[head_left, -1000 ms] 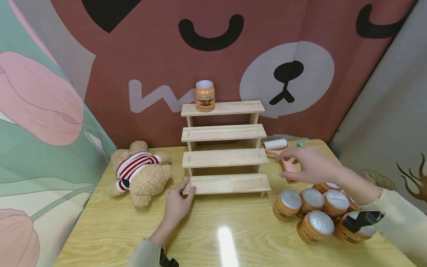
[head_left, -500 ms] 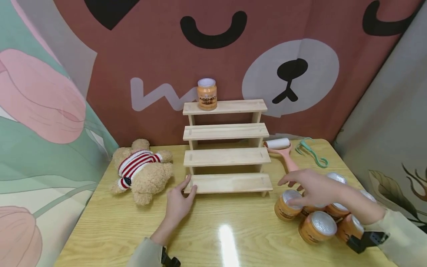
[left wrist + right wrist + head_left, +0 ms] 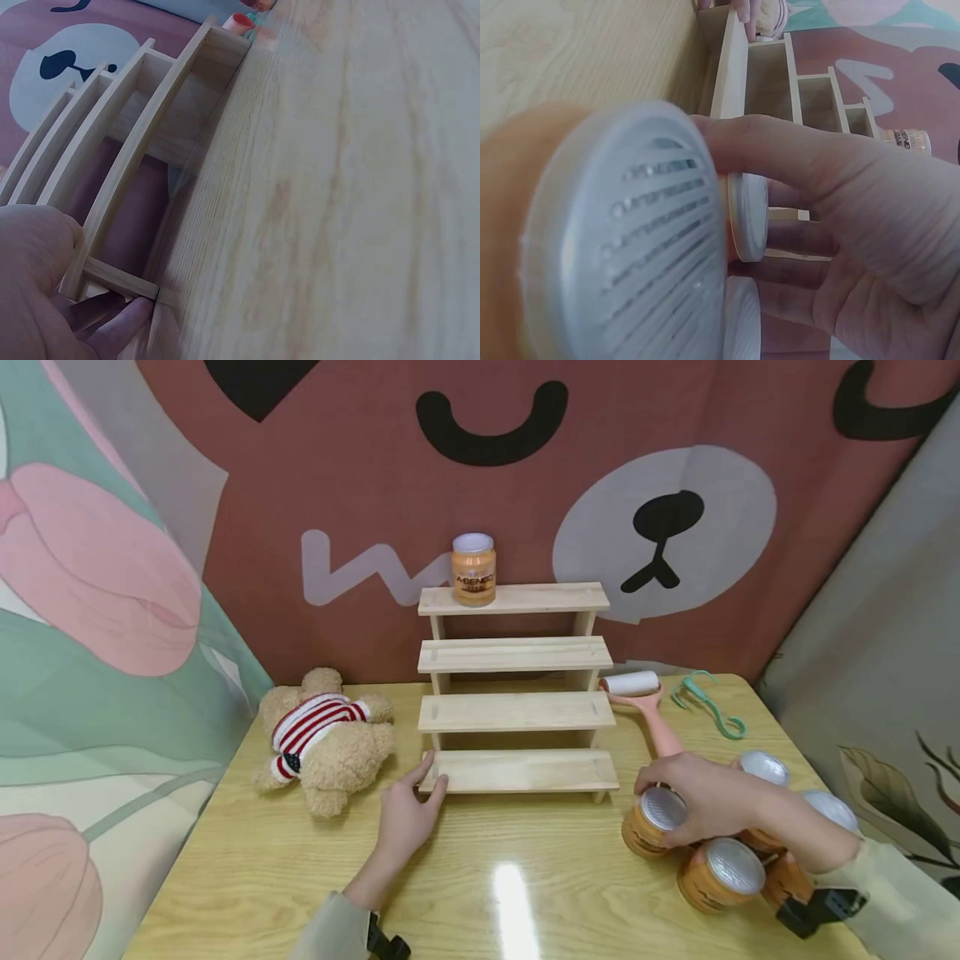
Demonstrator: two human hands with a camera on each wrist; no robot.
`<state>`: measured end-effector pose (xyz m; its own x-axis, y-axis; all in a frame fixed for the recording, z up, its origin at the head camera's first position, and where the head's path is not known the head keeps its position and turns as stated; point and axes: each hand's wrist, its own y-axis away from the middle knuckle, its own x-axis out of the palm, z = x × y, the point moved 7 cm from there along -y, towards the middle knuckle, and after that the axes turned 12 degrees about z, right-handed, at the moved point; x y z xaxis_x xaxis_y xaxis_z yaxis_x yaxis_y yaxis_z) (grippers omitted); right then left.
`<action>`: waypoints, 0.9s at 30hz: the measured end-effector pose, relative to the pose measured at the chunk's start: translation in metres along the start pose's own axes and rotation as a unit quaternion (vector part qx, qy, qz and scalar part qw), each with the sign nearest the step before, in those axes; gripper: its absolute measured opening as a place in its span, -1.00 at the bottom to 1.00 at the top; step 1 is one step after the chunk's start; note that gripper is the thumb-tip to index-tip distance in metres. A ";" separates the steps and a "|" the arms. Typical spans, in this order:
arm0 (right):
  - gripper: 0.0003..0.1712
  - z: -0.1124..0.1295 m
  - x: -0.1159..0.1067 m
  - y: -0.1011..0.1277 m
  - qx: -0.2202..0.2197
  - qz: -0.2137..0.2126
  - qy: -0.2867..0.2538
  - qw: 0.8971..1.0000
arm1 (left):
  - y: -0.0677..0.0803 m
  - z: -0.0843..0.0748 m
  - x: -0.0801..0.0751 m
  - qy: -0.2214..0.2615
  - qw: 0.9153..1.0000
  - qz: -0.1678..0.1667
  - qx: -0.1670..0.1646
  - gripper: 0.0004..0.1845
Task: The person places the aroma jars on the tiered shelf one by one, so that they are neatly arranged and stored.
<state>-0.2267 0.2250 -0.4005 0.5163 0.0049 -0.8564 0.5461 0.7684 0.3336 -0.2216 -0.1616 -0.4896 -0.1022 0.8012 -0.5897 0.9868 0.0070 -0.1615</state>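
A four-tier stepped wooden display stand point(image 3: 517, 714) stands on the table. My left hand point(image 3: 405, 814) grips the left end of its lowest step; the left wrist view shows fingers point(image 3: 124, 326) tucked under that end. My right hand point(image 3: 723, 793) is around an orange jar point(image 3: 642, 831) with a silvery top, thumb on the near side and fingers on the far side. Several similar jars crowd beside it, among them a front jar point(image 3: 723, 877), partly hidden by the hand and forearm. One more orange jar point(image 3: 474, 572) sits upright on the top step, toward its left end.
Left of the stand lies a teddy bear point(image 3: 330, 739) in a striped sweater. Behind the jars are a pink-handled lint roller point(image 3: 656, 722) and a green hook point(image 3: 708, 702). A brown curtain point(image 3: 360, 468) with a bear print hangs behind the table.
My right hand has come down and toward the front from above the lint roller, and now wraps the leftmost jar of the group. The left hand keeps its hold; the view has shifted slightly.
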 end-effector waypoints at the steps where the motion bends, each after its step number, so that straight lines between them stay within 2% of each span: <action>1: -0.44 0.000 -0.001 0.000 -0.001 0.001 0.000 1.000 | 0.000 -0.001 0.000 0.002 1.000 0.002 0.001 -0.48; 12: -0.47 0.005 -0.017 0.001 -0.011 0.030 -0.011 0.999 | 0.000 -0.001 0.002 0.008 1.000 0.017 -0.009 -0.46; 20: -0.46 0.004 -0.055 0.010 -0.013 0.000 -0.006 1.000 | 0.000 -0.001 0.003 0.016 1.000 0.018 -0.003 -0.47; 27: -0.36 0.000 -0.090 0.011 0.022 -0.014 0.034 0.999 | 0.001 0.000 0.002 0.017 1.000 0.019 -0.008 -0.46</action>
<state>-0.2669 0.2333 -0.3200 0.4559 0.0282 -0.8896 0.5885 0.7402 0.3251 -0.2208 -0.1600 -0.4915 -0.0611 0.8206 -0.5683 0.9918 -0.0142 -0.1271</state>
